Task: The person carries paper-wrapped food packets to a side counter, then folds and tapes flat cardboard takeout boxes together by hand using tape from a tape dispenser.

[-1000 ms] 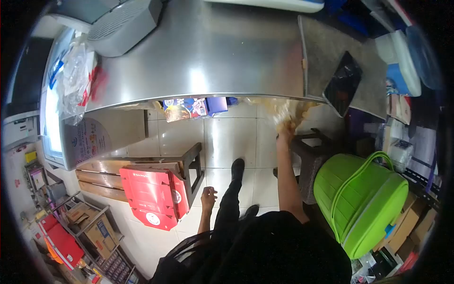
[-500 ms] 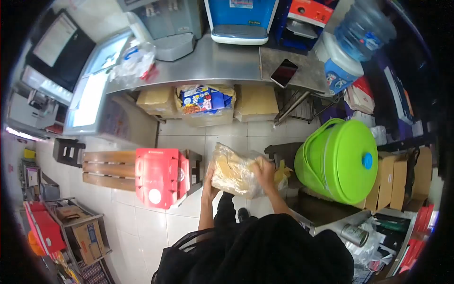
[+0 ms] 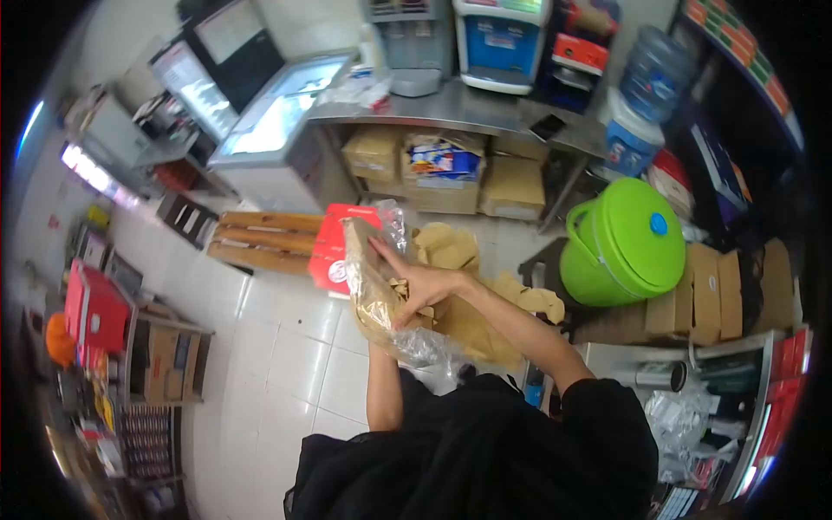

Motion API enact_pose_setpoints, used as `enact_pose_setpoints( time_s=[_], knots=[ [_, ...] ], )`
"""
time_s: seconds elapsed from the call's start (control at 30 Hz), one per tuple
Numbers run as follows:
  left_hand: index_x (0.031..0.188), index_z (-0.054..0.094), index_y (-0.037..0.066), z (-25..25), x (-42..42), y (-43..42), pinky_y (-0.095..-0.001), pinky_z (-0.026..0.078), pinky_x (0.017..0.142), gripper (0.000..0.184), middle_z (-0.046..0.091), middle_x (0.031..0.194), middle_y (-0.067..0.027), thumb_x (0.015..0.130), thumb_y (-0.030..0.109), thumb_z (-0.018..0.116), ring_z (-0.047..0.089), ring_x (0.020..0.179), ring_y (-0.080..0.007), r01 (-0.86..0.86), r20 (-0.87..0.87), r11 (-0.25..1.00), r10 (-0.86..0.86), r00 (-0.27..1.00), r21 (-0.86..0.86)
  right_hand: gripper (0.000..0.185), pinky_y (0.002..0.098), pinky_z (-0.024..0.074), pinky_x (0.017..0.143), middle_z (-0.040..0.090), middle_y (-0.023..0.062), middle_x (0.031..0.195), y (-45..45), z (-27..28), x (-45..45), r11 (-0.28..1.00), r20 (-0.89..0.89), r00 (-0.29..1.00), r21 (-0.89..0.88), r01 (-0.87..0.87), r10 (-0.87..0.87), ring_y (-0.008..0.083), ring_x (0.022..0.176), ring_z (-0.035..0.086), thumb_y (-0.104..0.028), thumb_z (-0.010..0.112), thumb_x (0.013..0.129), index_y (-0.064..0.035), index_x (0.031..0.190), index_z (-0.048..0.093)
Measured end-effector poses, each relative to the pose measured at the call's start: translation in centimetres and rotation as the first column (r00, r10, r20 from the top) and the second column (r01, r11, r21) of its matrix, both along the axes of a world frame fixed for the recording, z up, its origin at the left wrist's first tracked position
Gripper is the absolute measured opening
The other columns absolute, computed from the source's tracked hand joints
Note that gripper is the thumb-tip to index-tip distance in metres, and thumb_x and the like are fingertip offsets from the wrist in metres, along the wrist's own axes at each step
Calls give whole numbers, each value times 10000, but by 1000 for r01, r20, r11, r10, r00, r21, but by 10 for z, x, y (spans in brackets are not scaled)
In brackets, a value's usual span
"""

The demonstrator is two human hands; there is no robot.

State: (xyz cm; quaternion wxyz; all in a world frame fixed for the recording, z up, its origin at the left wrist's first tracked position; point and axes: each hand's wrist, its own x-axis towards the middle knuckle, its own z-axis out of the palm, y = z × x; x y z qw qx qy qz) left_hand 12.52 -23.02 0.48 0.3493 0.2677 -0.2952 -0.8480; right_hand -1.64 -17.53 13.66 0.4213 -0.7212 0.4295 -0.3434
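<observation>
A torn clear plastic packet of brown paper (image 3: 368, 290) is held tilted in front of me, off the floor. My left forearm (image 3: 384, 394) rises to its underside, and the packet hides the fingers of that hand. Across the packet's opening lies my right hand (image 3: 425, 284), fingers and thumb spread apart, touching the paper and plastic. Crumpled clear plastic (image 3: 433, 351) hangs from the lower edge. To the right of the packet is open brown paper or card (image 3: 490, 325) with folded flaps; its exact kind I cannot make out.
A slatted wooden bench (image 3: 264, 238) carries a red box (image 3: 334, 260) behind the packet. A green lidded bucket (image 3: 620, 247) stands to the right. Cartons (image 3: 511, 186) sit under the steel counter (image 3: 477, 108), which holds drink dispensers and a phone (image 3: 547, 127).
The packet has turned upright and shifted left, and its plastic is now open. My right hand has moved from its right side onto its opening. Brown paper now shows at the right.
</observation>
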Motion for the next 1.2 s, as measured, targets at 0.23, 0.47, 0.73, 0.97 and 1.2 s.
enact_pose_setpoints(
  time_s=[0.23, 0.47, 0.73, 0.97, 1.2],
  knots=[
    [1085, 511, 37, 54, 219, 3, -287, 469, 675, 422, 570, 916, -80, 876, 375, 369, 560, 785, -180, -400, 190, 848, 481, 856, -346, 754, 276, 337, 910, 473, 99, 1138, -53, -29, 200, 994, 199, 979, -90, 65, -46, 185, 1066, 446, -95, 717, 584, 27, 1217, 328],
    [1017, 516, 50, 71, 543, 120, -237, 454, 598, 444, 567, 662, -47, 868, 437, 356, 557, 636, -157, -910, -148, 371, 905, 399, -184, 403, 220, 379, 823, 526, 79, 1048, -89, 3, 490, 893, 569, 719, -66, -445, 400, 126, 966, 486, 6, 511, 755, 7, 1152, 440],
    [1286, 151, 66, 24, 635, 122, -258, 439, 763, 627, 378, 1205, -107, 824, 296, 508, 504, 957, -169, -616, 52, -83, 979, -198, -783, 345, 237, 370, 840, 520, 79, 1052, -114, -64, 634, 647, 531, 696, 319, -692, 482, 140, 975, 480, -63, 479, 801, 4, 1138, 445],
    [1324, 115, 42, 41, 662, 4, -285, 429, 826, 884, 411, 1191, -125, 665, 81, 702, 496, 996, -215, -954, 55, 187, 982, 179, -235, 310, 253, 363, 856, 515, 78, 1056, -165, -110, 721, 447, 483, 715, 563, -696, 505, 153, 983, 474, -124, 451, 842, 2, 1125, 450],
    [1075, 468, 2, 38, 829, -109, -280, 457, 711, 427, 550, 977, -78, 711, 107, 665, 539, 834, -161, -888, 190, -351, 890, -414, -296, 298, 309, 357, 880, 505, 91, 1067, -309, -54, 774, 936, 332, 930, 248, -249, 160, 173, 1009, 466, -199, 449, 874, -1, 1096, 462]
  ],
)
